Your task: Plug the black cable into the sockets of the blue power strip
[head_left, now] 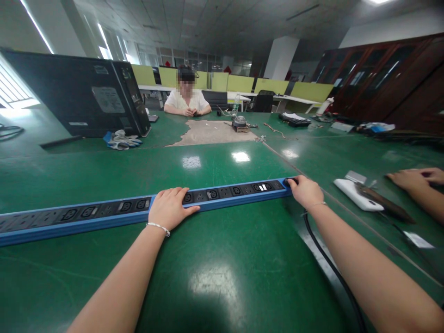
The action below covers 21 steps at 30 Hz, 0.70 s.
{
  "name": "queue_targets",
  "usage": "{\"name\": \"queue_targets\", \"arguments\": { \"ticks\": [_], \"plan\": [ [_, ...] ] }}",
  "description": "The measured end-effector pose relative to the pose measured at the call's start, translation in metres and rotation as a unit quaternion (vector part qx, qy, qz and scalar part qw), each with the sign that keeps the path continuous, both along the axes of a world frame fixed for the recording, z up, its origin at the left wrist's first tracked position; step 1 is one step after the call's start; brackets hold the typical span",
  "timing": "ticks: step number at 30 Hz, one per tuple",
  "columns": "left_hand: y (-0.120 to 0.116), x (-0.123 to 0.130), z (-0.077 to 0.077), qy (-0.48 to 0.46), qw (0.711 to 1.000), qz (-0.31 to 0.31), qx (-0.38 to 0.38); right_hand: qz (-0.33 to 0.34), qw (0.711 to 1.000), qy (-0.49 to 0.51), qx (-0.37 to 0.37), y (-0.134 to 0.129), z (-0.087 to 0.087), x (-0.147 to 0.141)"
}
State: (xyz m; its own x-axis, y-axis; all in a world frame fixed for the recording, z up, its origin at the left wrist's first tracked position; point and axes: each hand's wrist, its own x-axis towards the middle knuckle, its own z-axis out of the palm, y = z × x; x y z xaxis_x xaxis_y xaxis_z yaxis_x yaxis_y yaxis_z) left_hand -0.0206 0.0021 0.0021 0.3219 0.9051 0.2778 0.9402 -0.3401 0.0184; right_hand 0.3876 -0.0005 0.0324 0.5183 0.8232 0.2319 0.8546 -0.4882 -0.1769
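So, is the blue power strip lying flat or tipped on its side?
Flat, socket side up: the sockets on the blue power strip face upward, and the left hand lies across its top.

Resting the left hand (169, 206) across a long blue bar with black sockets (236, 190), flat on a shiny green tabletop (263, 245). Pinching a small black piece (287, 182) at the bar's end with the right hand (307, 193), above a bendy black cord (323, 255).
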Motion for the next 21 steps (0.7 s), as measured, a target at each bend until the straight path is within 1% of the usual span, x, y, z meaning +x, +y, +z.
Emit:
{"name": "queue_targets", "arguments": {
  "ticks": [2,4,5,7,9,15,21],
  "plan": [
    [0.0,0.0,0.0,0.003,1.0,-0.003,0.001,-0.019,0.999,-0.01,0.035,-0.003,0.011,0.001],
    [0.0,0.0,0.0,0.005,1.0,-0.001,-0.001,-0.017,0.997,-0.017,0.075,-0.005,0.022,0.001],
    [0.0,0.0,0.0,0.005,1.0,0.0,-0.002,-0.002,0.997,-0.015,0.078,-0.005,0.027,0.0],
    [0.0,0.0,0.0,0.006,1.0,0.004,-0.002,0.034,0.998,-0.006,0.058,-0.005,0.031,-0.004],
    [0.0,0.0,0.0,0.005,1.0,0.003,-0.001,0.055,0.998,0.004,0.031,-0.004,0.028,-0.009],
    [0.0,-0.001,0.0,0.0,1.0,0.0,-0.001,0.065,0.998,-0.004,-0.007,0.003,0.01,-0.019],
    [0.001,-0.001,0.0,-0.005,1.0,0.001,-0.007,0.045,0.998,-0.032,-0.018,0.001,0.008,-0.027]
  ]
}}
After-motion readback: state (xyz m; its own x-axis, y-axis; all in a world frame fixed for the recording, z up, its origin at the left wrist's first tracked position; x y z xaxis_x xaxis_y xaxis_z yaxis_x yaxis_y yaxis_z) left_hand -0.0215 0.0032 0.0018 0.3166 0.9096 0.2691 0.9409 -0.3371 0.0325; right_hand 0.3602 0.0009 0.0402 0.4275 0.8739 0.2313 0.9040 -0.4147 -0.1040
